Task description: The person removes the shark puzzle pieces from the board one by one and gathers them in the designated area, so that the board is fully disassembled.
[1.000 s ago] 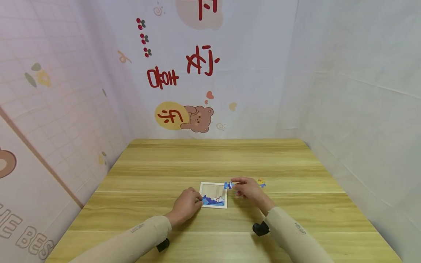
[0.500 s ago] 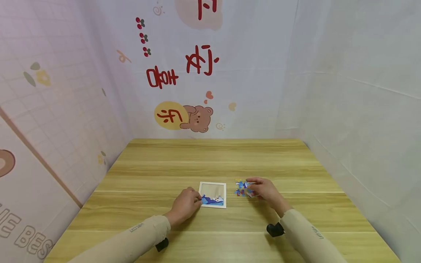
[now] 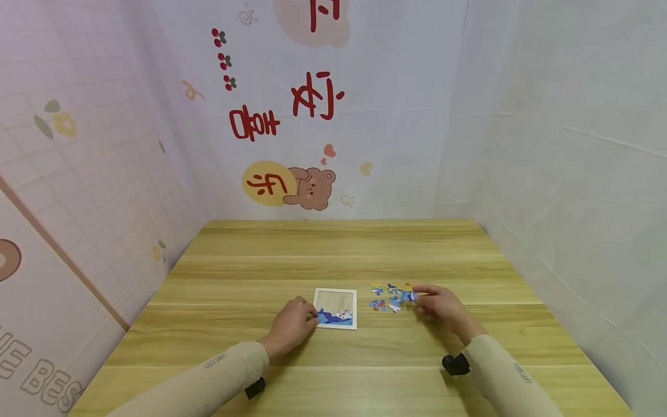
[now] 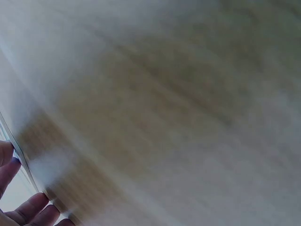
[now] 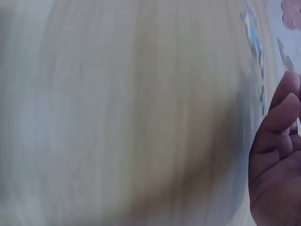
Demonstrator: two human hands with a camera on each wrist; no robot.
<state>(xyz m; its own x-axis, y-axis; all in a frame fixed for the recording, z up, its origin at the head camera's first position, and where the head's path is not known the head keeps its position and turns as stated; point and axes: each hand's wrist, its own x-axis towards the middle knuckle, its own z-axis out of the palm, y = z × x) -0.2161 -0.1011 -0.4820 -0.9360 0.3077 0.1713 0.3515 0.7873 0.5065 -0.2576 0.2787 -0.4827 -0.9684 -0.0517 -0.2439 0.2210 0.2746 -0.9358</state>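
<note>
A white-bordered puzzle frame [image 3: 336, 328] lies on the table, its lower part filled with blue and white picture pieces. My left hand [image 3: 293, 325] holds its left edge, and in the left wrist view the fingers [image 4: 34, 207] lie along that edge. To the right of the frame, several loose jigsaw pieces [image 3: 377, 304] in blue, white, yellow and red lie in a small group. My right hand [image 3: 443, 307] is at the right side of this group and pinches a blue and white jigsaw piece [image 3: 411, 296] at its fingertips. That piece is hidden in the right wrist view.
The wooden table [image 3: 333, 249] reaches back to a white cloth wall [image 3: 396, 145] printed with a bear and red characters. More cloth hangs at the left and right sides. Both wrist views are blurred.
My right hand has moved right, from the frame's upper right corner to the far side of the loose pieces, carrying the jigsaw piece. My left hand has stayed at the frame.
</note>
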